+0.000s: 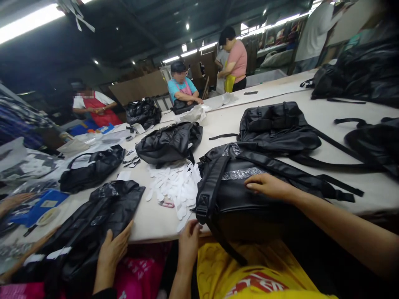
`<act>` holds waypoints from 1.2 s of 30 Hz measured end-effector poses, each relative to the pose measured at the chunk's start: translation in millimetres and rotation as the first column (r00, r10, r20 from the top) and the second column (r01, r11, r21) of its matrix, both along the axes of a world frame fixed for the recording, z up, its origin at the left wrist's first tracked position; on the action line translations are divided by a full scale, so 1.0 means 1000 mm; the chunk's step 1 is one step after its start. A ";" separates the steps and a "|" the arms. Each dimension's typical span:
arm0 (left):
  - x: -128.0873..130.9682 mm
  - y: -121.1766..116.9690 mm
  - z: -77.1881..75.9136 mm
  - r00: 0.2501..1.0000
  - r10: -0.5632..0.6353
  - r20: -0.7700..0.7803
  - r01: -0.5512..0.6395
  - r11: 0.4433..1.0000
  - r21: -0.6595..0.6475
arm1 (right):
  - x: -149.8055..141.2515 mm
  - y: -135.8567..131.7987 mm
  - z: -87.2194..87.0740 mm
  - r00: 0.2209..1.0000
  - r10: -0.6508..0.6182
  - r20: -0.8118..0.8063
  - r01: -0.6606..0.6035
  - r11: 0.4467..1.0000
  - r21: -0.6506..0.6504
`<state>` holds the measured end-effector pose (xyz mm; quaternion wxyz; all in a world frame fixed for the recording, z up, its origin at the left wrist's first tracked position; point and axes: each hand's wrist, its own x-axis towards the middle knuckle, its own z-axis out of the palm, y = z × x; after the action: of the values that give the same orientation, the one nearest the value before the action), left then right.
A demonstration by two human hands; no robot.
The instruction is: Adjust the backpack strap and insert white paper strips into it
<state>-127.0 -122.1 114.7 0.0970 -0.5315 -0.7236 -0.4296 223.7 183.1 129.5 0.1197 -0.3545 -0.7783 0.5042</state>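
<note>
Pretty dim workshop overall, dark ceiling with long fluorescent tubes and a few small spot lights. One big pale tabletop runs way back. Brown boards lean at the far wall, and shelves sit off in the back right.
</note>
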 end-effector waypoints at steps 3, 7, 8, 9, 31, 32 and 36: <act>0.087 0.045 0.000 0.976 -0.023 0.215 0.025 1.000 -0.007 | -0.019 -0.019 0.016 0.995 0.062 -0.084 -0.082 0.963 -0.255; 0.147 0.102 0.006 0.896 -0.184 0.403 0.236 0.968 -0.084 | -0.052 -0.043 0.028 0.983 0.001 -0.181 -0.091 0.867 -0.490; 0.151 0.113 0.012 0.866 -0.232 0.443 0.297 0.951 -0.084 | -0.059 -0.047 0.031 0.973 -0.064 -0.224 -0.080 0.811 -0.579; 0.153 0.121 0.019 0.844 -0.267 0.464 0.339 0.938 -0.077 | -0.065 -0.049 0.036 0.955 -0.145 -0.260 -0.066 0.749 -0.660; 0.185 0.181 0.077 0.827 -0.238 0.510 0.386 0.899 -0.207 | -0.086 0.012 0.088 0.338 -0.814 -0.474 0.040 0.515 -0.856; 0.184 0.184 0.077 0.789 -0.251 0.560 0.404 0.900 -0.166 | -0.084 0.011 0.088 0.352 -0.802 -0.483 0.032 0.526 -0.850; 0.179 0.191 0.076 0.655 -0.320 0.685 0.447 0.895 -0.009 | -0.074 0.006 0.085 0.547 -0.623 -0.559 -0.042 0.646 -0.762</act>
<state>51.8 68.7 190.5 -0.3090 -0.4894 -0.6153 -0.5352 149.6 189.3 214.2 0.3950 -0.2478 -0.3096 0.8287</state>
